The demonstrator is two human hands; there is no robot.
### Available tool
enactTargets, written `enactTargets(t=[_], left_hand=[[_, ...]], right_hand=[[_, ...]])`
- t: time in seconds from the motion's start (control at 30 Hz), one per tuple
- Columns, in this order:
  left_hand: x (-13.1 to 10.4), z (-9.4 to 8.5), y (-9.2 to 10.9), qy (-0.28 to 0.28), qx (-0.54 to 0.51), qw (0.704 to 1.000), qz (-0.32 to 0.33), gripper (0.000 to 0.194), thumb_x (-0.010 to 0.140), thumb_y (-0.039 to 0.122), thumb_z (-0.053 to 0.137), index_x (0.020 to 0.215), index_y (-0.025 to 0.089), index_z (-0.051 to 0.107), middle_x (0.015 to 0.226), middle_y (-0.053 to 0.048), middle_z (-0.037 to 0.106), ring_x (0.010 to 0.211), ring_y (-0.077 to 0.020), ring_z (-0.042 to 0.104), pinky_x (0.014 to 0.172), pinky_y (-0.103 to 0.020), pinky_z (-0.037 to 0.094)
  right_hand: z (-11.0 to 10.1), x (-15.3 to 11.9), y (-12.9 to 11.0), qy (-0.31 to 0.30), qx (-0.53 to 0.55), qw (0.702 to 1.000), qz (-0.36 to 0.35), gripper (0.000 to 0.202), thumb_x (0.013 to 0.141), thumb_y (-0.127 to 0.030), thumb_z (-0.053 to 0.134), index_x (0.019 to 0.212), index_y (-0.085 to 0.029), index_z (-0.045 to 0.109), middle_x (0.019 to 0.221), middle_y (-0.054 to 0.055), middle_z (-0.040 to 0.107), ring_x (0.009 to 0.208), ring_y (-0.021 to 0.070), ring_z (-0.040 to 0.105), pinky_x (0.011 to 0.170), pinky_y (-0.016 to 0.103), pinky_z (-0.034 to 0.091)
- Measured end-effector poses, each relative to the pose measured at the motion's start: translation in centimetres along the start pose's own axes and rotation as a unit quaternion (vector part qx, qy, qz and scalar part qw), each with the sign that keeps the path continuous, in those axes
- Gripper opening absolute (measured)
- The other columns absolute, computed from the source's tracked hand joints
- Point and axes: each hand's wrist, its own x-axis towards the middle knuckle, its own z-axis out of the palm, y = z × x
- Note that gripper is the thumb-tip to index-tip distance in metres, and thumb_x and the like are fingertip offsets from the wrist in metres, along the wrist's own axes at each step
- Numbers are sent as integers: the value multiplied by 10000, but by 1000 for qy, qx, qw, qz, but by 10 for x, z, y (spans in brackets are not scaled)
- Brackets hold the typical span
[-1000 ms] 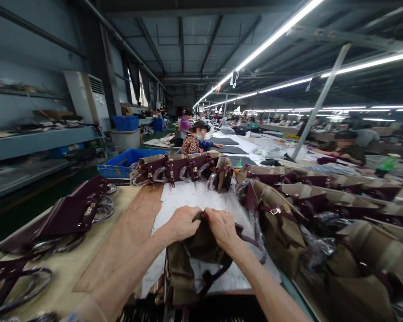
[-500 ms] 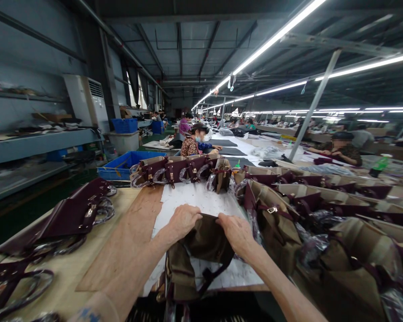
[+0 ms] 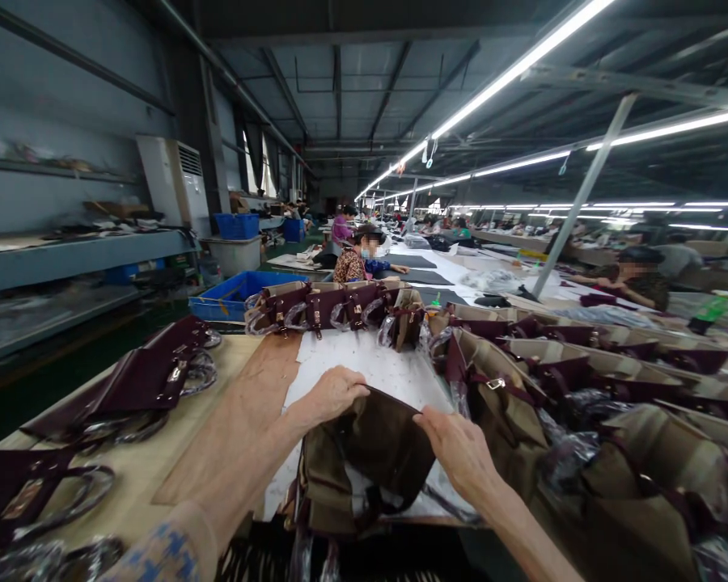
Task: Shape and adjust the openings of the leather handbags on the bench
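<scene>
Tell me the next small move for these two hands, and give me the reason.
I'd probably ease the right hand slightly outward while the left hand holds firm, to draw the bag tighter between them. Both hands pinch its upper edge with a free stretch between, and the panel below hangs in a curve.

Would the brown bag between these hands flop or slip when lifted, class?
The bag probably flops: it sags in folds. Its top edge, straight between left hand and right hand, may be stiffer or pulled taut. Its matte surface suggests little slipping.
</scene>
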Motion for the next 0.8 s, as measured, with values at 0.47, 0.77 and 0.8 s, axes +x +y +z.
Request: enactTargets(t=[0.47,0.77,0.8], left_hand=[[-26,-15,8,45,-74,991,-104,324,638,358,619,922,204,606,916,-13,647,817,-178,569,673,-239,386],[-33,6,8,58,12,990,-127,256,690,163,485,908,208,611,893,-33,663,871,-183,578,750,-257,384],[-32,7,8,62,0,990,-123,259,691,158,482,909,209,611,889,-27,663,862,-172,579,745,-246,383]], right_hand=[[-15,-31,-7,-86,-6,993,78,308,892,-371,321,804,-242,586,733,75,677,695,233,644,541,275,374],[-37,25,-35,-83,95,992,-9,311,819,-260,474,1124,-218,519,963,83,660,901,236,599,698,296,399],[-36,35,-38,-78,122,989,-37,337,816,-268,479,1147,-216,510,998,80,650,938,228,584,735,292,394]])
